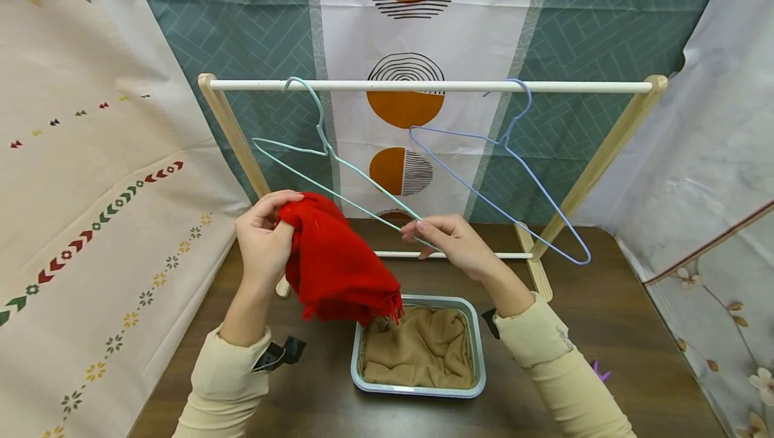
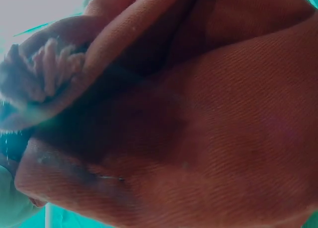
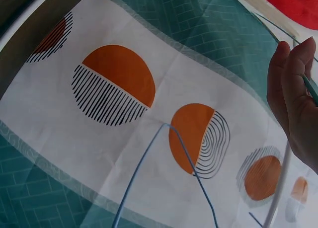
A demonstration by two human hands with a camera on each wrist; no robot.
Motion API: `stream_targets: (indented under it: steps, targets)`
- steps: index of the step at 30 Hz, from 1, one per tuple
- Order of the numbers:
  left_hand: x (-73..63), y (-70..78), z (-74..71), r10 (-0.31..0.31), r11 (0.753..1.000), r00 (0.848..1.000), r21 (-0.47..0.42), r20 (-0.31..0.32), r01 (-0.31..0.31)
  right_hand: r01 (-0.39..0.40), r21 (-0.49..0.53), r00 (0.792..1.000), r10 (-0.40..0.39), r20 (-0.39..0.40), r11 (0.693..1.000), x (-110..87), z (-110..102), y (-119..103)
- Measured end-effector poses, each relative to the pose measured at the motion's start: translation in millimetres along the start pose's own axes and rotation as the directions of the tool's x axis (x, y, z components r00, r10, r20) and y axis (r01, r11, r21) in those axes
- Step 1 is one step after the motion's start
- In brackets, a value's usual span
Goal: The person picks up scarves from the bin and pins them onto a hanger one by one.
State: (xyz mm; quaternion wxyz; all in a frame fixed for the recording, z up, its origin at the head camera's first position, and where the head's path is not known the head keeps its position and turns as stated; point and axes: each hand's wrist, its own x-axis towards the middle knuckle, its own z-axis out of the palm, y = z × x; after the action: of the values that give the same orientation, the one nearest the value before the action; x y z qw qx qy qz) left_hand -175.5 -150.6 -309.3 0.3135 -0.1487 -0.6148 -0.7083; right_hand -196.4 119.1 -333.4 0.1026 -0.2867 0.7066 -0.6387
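A red fringed scarf (image 1: 341,263) hangs bunched from my left hand (image 1: 264,233), which grips its upper left part between thumb and fingers. Its folds and part of its fringe fill most of the left wrist view. My right hand (image 1: 453,240) pinches the lower right corner of a mint-green hanger (image 1: 328,150), whose hook sits over the white rod (image 1: 393,86) of a rack. That hanger is swung toward me and tilted, its left corner beyond the scarf. In the right wrist view, the right fingers (image 3: 298,76) close round the thin green wire.
A blue hanger (image 1: 505,140) hangs on the rod's right part. Below the hands, a grey tray (image 1: 417,391) holds a crumpled brown cloth (image 1: 417,351). The rack's wooden legs (image 1: 595,156) stand on the dark table (image 1: 580,277). A small purple object (image 1: 600,372) lies by the right sleeve.
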Motion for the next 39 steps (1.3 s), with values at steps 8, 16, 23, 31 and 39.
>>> stream_targets:
  steps: [8, 16, 23, 31, 39]
  targets:
    - [3.9, -1.5, 6.7, -0.185, 0.962, 0.981, -0.213, -0.051, 0.171, 0.015, -0.113, 1.000, -0.017, -0.016, 0.993, -12.6, 5.5, -3.7]
    - [5.6, -5.4, 14.6, -0.482, 0.829, 0.861, -0.404, -0.165, 0.387, 0.008, -0.168, 1.000, -0.009, -0.007, 0.986, -21.8, 8.2, -0.4]
    - [5.7, -14.7, 29.5, -0.523, 0.757, 0.838, -0.534, -0.153, 0.375, 0.050, -0.156, 0.998, -0.045, 0.035, 0.986, -26.7, 12.1, 4.3]
    - [5.8, -28.7, 46.1, -0.480, 0.805, 0.865, -0.465, -0.148, 0.368, 0.097, -0.121, 0.995, -0.093, 0.037, 0.988, -31.2, 15.4, 5.7]
    - [3.4, -38.4, 49.3, -0.482, 0.779, 0.876, -0.448, 0.021, 0.439, 0.138, -0.054, 0.990, -0.139, -0.027, 0.989, -33.5, 16.6, 8.3]
